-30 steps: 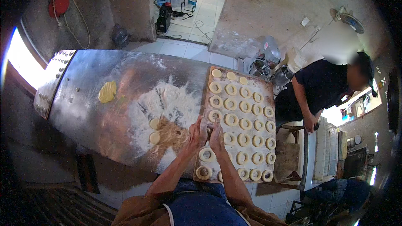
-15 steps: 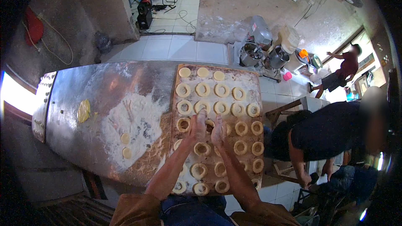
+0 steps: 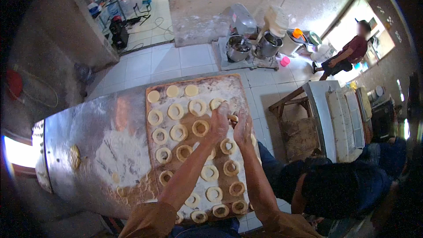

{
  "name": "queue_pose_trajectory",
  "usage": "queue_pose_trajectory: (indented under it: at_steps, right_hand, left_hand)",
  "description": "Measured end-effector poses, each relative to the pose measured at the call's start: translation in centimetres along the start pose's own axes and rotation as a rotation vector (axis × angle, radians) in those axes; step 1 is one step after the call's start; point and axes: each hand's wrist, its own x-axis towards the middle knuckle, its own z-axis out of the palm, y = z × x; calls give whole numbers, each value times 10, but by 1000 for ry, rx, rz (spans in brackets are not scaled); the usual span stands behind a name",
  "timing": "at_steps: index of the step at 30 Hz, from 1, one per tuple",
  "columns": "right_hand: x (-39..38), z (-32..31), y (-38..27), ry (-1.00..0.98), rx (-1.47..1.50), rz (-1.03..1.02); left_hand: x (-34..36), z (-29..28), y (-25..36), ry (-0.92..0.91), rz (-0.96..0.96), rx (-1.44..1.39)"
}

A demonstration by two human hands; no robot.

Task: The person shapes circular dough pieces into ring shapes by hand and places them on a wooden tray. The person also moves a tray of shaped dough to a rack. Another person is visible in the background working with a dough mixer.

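Observation:
A floured wooden board (image 3: 238, 89) carries several rows of pale dough rings (image 3: 201, 128) and a few flat dough discs (image 3: 173, 91). Over its right side, toward the far end, both my hands meet around one dough ring (image 3: 232, 118). My left hand (image 3: 219, 122) grips that ring from the left, its back hiding part of it. From the other side, the fingers of my right hand (image 3: 242, 128) close on it. Just beyond my left fingertips lies another ring (image 3: 216, 102). My forearms cover some of the nearer rings.
Loose flour (image 3: 121, 154) and a yellow dough lump (image 3: 75, 157) lie on the metal table (image 3: 83, 121) at left. Mixers with steel bowls (image 3: 239, 48) stand beyond. A co-worker in dark clothes (image 3: 339, 189) bends at right, near a wooden stand (image 3: 286, 105). Another person (image 3: 352, 50) is farther back.
My hands, with a dough ring between them, have moved toward the board's far right part. The view has swung right. The far person has lowered an arm; the co-worker bends lower.

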Motion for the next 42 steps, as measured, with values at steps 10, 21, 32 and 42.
queue_pose_trajectory:
  at_steps: [10, 21, 32, 42]
  right_hand:
    - [100, -61, -6, -199, -427, -106]
    - [106, -75, 29, -146, -877, -240]
    - [123, 139, 90, -294, -1020, -985]
    - [42, 181, 33, -557, -370, -530]
  left_hand:
    - [91, 44, -5, 168, 84, 960]
    - [85, 20, 7, -29, 329, 1479]
    - [102, -168, 39, 516, 317, 1663]
    - [-112, -222, 90, 566, 199, 659]
